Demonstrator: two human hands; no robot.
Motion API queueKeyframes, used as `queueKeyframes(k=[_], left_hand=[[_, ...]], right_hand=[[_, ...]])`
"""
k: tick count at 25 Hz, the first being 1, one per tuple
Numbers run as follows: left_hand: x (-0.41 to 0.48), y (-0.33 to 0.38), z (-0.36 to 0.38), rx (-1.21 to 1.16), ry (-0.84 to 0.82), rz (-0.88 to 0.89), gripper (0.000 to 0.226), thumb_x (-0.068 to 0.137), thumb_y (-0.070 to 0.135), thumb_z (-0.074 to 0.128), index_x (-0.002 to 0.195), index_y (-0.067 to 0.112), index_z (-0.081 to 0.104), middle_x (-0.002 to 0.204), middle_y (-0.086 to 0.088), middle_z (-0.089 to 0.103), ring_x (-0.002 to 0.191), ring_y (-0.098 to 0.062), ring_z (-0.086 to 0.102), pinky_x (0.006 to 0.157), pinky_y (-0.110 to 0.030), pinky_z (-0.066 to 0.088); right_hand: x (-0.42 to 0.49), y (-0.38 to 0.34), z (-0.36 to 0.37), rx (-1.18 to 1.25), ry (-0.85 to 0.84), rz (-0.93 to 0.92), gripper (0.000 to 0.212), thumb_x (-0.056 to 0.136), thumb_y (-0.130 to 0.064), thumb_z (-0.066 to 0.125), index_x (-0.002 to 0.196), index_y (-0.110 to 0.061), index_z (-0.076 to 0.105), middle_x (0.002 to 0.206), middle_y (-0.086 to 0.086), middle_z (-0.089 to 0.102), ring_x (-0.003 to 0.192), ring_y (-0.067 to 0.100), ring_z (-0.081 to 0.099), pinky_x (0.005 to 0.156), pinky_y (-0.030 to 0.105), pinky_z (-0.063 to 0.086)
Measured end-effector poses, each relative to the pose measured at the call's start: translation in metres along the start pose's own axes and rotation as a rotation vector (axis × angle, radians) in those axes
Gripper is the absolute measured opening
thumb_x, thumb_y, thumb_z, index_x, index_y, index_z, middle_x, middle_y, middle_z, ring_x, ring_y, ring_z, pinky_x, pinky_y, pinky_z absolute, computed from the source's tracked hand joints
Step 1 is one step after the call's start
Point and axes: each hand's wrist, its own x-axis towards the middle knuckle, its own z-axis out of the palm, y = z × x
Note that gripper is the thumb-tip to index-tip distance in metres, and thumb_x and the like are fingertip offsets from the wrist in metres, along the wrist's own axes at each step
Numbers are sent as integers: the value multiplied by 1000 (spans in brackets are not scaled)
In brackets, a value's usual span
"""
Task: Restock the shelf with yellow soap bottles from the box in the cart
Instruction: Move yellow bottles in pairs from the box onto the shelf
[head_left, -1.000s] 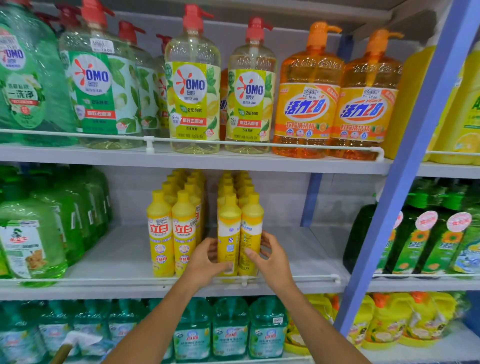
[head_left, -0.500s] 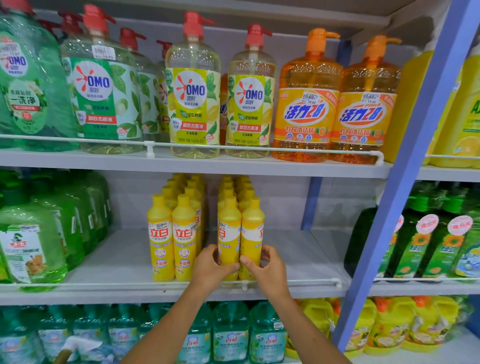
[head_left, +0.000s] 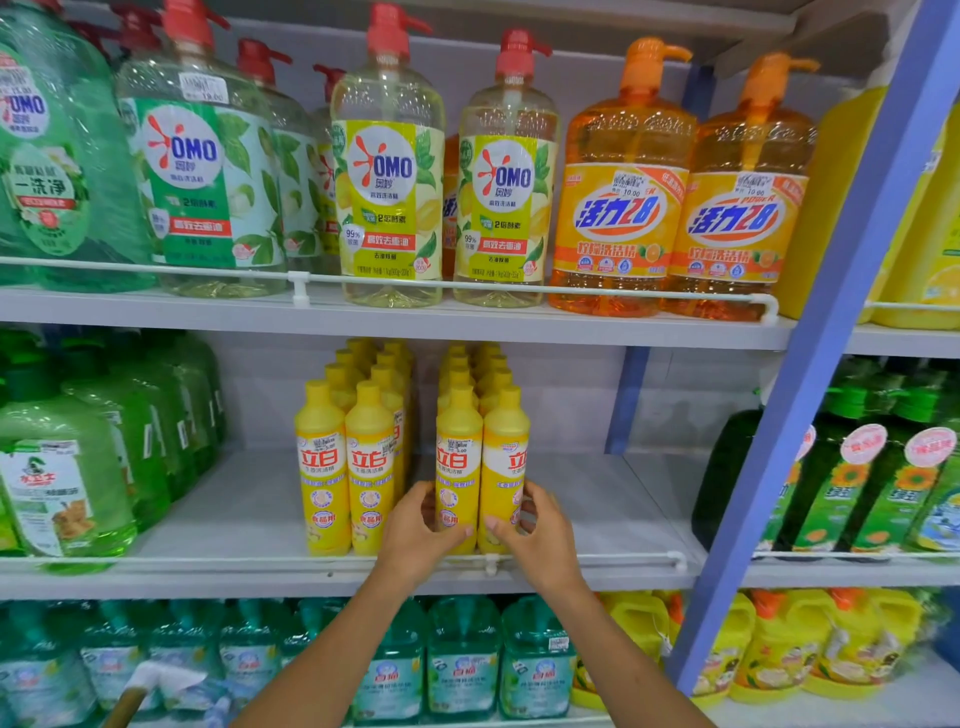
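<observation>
Yellow soap bottles stand in four rows on the middle shelf (head_left: 244, 519). My left hand (head_left: 415, 525) grips the lower part of the front yellow bottle (head_left: 457, 457) of the third row. My right hand (head_left: 535, 530) grips the front yellow bottle (head_left: 505, 462) of the fourth row, right beside it. Both bottles stand upright just behind the white wire rail (head_left: 597, 558), labels turned forward. Two more front bottles (head_left: 345, 467) stand to the left, untouched. The box and the cart are out of view.
Large green jugs (head_left: 57, 483) fill the shelf's left end; bare shelf lies either side of the yellow rows. A blue upright post (head_left: 810, 389) bounds the bay on the right. Pump bottles (head_left: 389, 171) stand on the shelf above, teal bottles (head_left: 462, 665) below.
Both hands slid lower and closer together on the two front bottles, and the bottles were turned so their labels face forward. The camera came closer to the shelf.
</observation>
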Motion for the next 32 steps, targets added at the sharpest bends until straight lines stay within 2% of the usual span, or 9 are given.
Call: queueKeyframes(k=[2, 6, 11, 13, 14, 18, 29, 32], left_hand=[[-2, -3, -1, -11, 3, 12, 54, 69, 18, 91, 116, 17, 63, 103, 5, 73, 95, -9, 69, 87, -37, 60], [-2, 0, 6, 31, 113, 24, 53, 67, 23, 93, 108, 17, 61, 97, 6, 71, 87, -8, 68, 77, -30, 59], [-6, -2, 10, 30, 180, 40, 54, 65, 26, 94, 106, 18, 60, 95, 7, 70, 85, -7, 67, 75, -33, 60], [-6, -4, 9, 28, 148, 51, 55, 66, 27, 93, 111, 19, 61, 99, 8, 70, 89, -6, 67, 77, -30, 60], [-5, -5, 8, 25, 125, 56, 56, 68, 27, 92, 113, 19, 61, 102, 9, 70, 92, -6, 68, 79, -30, 60], [-5, -5, 7, 5, 147, 39, 51, 71, 24, 91, 113, 18, 62, 101, 9, 71, 91, -4, 67, 80, -27, 59], [-11, 2, 13, 23, 197, 24, 48, 70, 24, 91, 108, 20, 61, 96, 9, 70, 88, -2, 66, 78, -25, 57], [-12, 2, 14, 11, 210, 19, 45, 70, 22, 91, 105, 20, 62, 94, 9, 70, 86, -2, 66, 77, -25, 57]], right_hand=[[1, 2, -1, -9, -29, 9, 58, 76, -30, 88, 126, -25, 60, 118, -6, 70, 108, 9, 67, 96, 38, 57], [-2, -4, 4, -34, 36, 16, 60, 73, -31, 90, 124, -21, 61, 114, -4, 72, 103, 11, 68, 93, 37, 59], [-11, -7, 5, -18, 36, 4, 62, 77, -35, 86, 131, -23, 57, 119, -8, 67, 108, 7, 64, 89, 19, 54], [-12, -7, 3, -14, 16, -4, 58, 79, -32, 85, 130, -26, 57, 118, -9, 66, 107, 5, 63, 82, 8, 50], [-11, -7, 3, -20, 16, -6, 55, 80, -30, 84, 129, -27, 59, 118, -9, 67, 106, 4, 64, 81, 6, 50], [-12, -5, 7, -62, 64, -16, 48, 78, -35, 85, 121, -25, 65, 113, -7, 72, 101, 4, 67, 86, 16, 53], [-17, -14, 8, -127, 84, 2, 48, 76, -41, 85, 118, -26, 70, 103, -14, 72, 92, 2, 68, 82, 14, 51], [-15, -15, 4, -128, 45, 17, 42, 75, -41, 86, 113, -25, 73, 98, -15, 75, 87, -1, 70, 83, 18, 57]])
